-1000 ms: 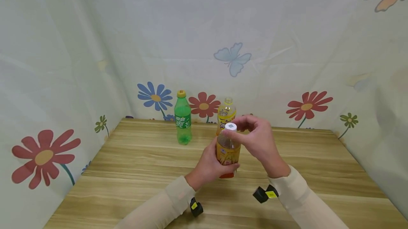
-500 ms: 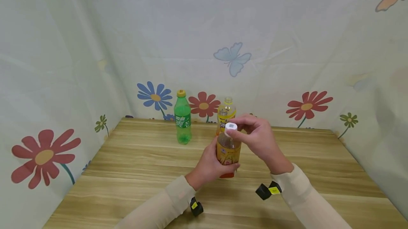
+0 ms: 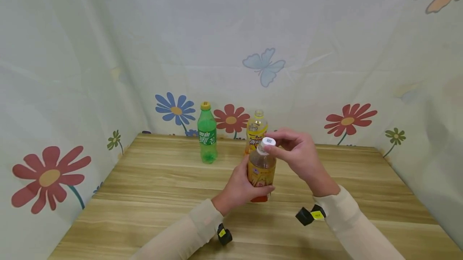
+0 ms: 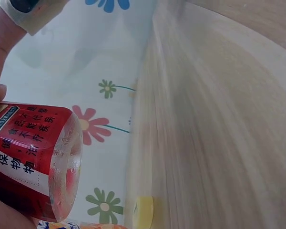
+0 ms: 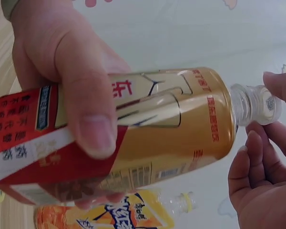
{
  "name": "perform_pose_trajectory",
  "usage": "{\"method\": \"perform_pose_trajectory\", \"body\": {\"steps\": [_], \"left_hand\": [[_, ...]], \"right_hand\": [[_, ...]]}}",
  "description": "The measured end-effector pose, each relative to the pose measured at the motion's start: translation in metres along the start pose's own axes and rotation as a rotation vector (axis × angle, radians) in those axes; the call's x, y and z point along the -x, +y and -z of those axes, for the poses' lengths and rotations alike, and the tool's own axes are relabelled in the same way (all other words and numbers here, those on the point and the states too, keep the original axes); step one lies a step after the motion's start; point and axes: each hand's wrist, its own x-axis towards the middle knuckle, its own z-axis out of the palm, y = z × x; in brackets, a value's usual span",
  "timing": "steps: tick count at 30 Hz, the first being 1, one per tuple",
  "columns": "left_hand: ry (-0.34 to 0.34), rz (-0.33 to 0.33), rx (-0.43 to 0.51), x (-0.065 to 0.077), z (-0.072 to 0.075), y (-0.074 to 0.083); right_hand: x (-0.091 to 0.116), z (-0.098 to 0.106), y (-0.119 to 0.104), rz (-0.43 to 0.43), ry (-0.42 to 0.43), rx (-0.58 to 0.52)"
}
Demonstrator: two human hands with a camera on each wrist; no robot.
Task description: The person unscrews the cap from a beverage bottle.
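A drink bottle with a gold and red label is held above the table, its top leaning right in the head view. My left hand grips it round the body; the left thumb lies across the label in the right wrist view. At the mouth, my right hand pinches the white cap between thumb and fingers. The cap sits at the end of the clear neck; whether it is loose I cannot tell. In the left wrist view the bottle's clear base shows apart from the table.
Behind stands an uncapped yellow-labelled bottle, partly hidden by the held one. A green bottle with a yellow cap stands left of it. A small yellow piece lies on the wooden table. Flowered cloth surrounds the table.
The gold and red bottle has shifted slightly right and its top has tipped right. My right hand has moved right with the cap. The left hand keeps its grip; the standing bottles are unmoved.
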Motion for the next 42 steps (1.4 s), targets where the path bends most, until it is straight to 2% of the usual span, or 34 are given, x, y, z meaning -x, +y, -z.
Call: {"method": "perform_pose_trajectory", "body": {"steps": [4, 8, 14, 20, 23, 29, 35, 42], "left_hand": [[0.002, 0.016, 0.01, -0.001, -0.001, 0.001], [-0.001, 0.001, 0.015, -0.004, -0.002, -0.001], [-0.007, 0.014, 0.019, -0.013, -0.004, -0.003], [-0.009, 0.035, -0.016, -0.023, -0.005, -0.005], [-0.026, 0.009, 0.006, -0.03, -0.007, -0.008], [-0.049, -0.029, 0.04, -0.045, -0.012, -0.01], [-0.043, -0.005, 0.0, -0.061, -0.021, -0.012], [-0.043, 0.006, -0.02, -0.079, -0.029, -0.017]], "right_hand": [[0.003, 0.007, 0.004, 0.013, -0.018, 0.005], [0.006, 0.015, 0.005, 0.027, -0.027, 0.018], [0.01, 0.031, 0.009, 0.064, -0.038, 0.049], [0.018, 0.052, 0.022, 0.1, -0.039, 0.079], [0.022, 0.061, 0.031, 0.092, -0.039, 0.099], [0.031, 0.076, 0.049, 0.025, -0.055, 0.157], [0.042, 0.087, 0.069, 0.0, -0.072, 0.254], [0.051, 0.093, 0.088, -0.026, -0.102, 0.29]]}}
